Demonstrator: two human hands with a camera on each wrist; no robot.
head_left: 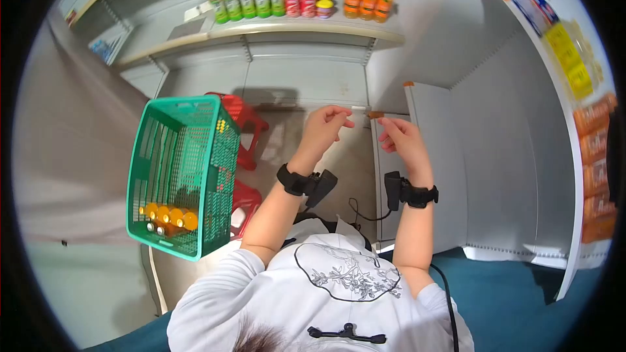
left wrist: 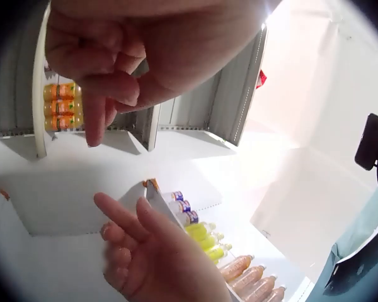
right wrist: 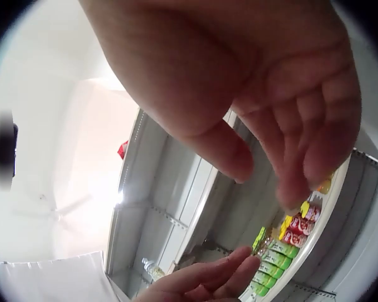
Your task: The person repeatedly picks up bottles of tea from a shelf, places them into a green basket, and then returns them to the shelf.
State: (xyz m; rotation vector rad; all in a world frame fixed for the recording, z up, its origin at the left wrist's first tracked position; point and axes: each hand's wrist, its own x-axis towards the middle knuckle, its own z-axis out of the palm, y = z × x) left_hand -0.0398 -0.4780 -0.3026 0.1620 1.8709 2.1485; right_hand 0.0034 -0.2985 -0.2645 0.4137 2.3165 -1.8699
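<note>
In the head view my left hand (head_left: pixel 324 132) and right hand (head_left: pixel 405 142) are raised in front of the body, a short gap between them. Both have loosely bent fingers, and neither holds anything. The left wrist view shows the left hand (left wrist: pixel 176 50) large at the top, facing the right hand (left wrist: pixel 167 261) below. From the right wrist, the right hand (right wrist: pixel 239 82) hangs with thumb and fingers apart. A green basket (head_left: pixel 207 215) stands left of the left arm, with several orange-coloured bottles (head_left: pixel 172 215) lying at its near end.
Ahead, a shelf (head_left: pixel 274 29) bears green-labelled bottles (head_left: pixel 251 0), red yellow-capped bottles (head_left: pixel 300 3) and orange bottles (head_left: pixel 369 1). Red stools (head_left: pixel 246 133) stand beside the basket. A side shelf (head_left: pixel 551 58) on the right holds yellow packs (head_left: pixel 568 58) and orange-brown bottles (head_left: pixel 595 179).
</note>
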